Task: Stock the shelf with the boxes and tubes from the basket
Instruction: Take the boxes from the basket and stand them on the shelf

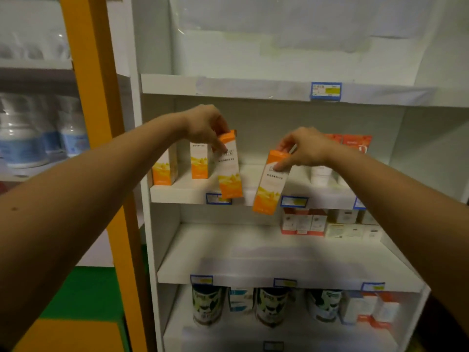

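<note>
Tall orange-and-white cardboard box (229,171) pinched near its orange top by thumb and fingers of left hand (205,125), almost upright, lower end overlapping the front edge of the white middle shelf board (187,191) and covering part of a blue-framed price tag (218,198); resting on the board or held just in front of it, cannot tell. Second orange-and-white box (270,184) of the same kind gripped at its top by right hand (308,147), forefinger laid across its front, top leaning right, lower end hanging below the board's front edge, just left of another blue price tag (294,201). Both bare forearms stretched forward, the two held boxes near each other but apart. Further in on the same board, left of the left hand's box, two matching upright boxes (199,161) with a gap between them. Right of the right hand, a blurred white tube-like pack (321,175), and behind it red-orange boxes (356,142) against the back wall. One level down, small red-and-white boxes (303,222) and pale boxes (352,232) at the right rear; lower still, dark cans (206,306)
</note>
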The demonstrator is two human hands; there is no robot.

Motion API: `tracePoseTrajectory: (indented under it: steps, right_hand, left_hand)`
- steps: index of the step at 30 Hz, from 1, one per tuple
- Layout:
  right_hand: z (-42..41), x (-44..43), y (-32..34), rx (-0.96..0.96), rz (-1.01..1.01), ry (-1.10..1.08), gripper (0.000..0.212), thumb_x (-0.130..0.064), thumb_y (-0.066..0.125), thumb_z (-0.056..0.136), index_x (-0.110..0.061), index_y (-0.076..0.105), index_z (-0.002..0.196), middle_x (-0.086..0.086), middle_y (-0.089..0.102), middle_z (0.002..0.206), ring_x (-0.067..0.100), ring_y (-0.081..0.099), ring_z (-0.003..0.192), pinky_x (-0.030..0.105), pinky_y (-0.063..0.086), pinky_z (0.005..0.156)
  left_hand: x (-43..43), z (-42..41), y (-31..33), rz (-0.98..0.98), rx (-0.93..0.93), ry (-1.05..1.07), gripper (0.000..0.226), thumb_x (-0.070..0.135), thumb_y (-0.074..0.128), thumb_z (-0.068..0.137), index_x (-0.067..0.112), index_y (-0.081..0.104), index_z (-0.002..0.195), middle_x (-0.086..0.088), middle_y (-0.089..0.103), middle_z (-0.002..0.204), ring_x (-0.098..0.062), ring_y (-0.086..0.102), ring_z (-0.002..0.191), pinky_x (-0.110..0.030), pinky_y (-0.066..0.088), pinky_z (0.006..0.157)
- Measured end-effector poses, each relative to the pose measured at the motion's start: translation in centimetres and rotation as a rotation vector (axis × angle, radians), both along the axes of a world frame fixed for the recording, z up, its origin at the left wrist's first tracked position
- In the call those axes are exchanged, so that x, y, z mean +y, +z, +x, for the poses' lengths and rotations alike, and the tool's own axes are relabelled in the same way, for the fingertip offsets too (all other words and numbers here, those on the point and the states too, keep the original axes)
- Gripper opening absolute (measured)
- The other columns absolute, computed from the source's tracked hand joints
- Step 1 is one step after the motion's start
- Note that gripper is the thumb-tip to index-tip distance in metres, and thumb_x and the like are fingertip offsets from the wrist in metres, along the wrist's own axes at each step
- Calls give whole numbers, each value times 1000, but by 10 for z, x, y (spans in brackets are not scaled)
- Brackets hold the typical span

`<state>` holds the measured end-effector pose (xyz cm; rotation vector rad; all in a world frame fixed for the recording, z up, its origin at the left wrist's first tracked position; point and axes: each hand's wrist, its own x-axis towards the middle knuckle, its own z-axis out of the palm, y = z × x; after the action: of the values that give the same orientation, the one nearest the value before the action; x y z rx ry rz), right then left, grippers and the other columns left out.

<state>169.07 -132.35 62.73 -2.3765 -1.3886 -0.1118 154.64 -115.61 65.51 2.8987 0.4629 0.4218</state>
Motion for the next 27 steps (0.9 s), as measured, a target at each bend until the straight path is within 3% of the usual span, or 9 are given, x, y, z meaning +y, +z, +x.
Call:
tracePoseTrajectory:
  steps: [5, 9, 22, 27]
  right_hand:
    - [24, 7, 24, -57, 116, -51, 46, -23, 77, 72, -7, 63, 113, 13, 66, 114, 27, 65, 99, 41, 52, 93]
    - [40, 16, 26, -96, 170, -86, 45, -23, 77, 73, -7, 63, 113, 13, 65, 117, 27, 62, 104, 43, 51, 96]
    - [65, 53, 9, -58, 112, -128, 46, -22, 74, 76, -9, 60, 118, 13, 63, 120, 26, 60, 109, 39, 50, 97]
    - [72, 66, 7, -40, 110, -143, 45, -21, 72, 79, -9, 59, 120, 13, 61, 123, 26, 58, 113, 39, 48, 99]
  left_hand:
    - [7, 31, 2, 143, -156, 47, 39, 19, 71, 78, 1, 64, 112, -18, 67, 111, -32, 61, 102, -41, 49, 91]
    - [15, 58, -11, 185, -208, 71, 35, 19, 69, 79, 2, 65, 110, -17, 67, 110, -32, 60, 103, -39, 46, 88]
    - [34, 111, -35, 268, -128, 109, 31, 10, 47, 92, 9, 57, 121, -15, 60, 124, -32, 56, 112, -33, 43, 85]
    - [36, 118, -41, 474, -77, 139, 36, 18, 44, 94, 15, 48, 130, -13, 50, 136, -30, 40, 129, -41, 30, 108]
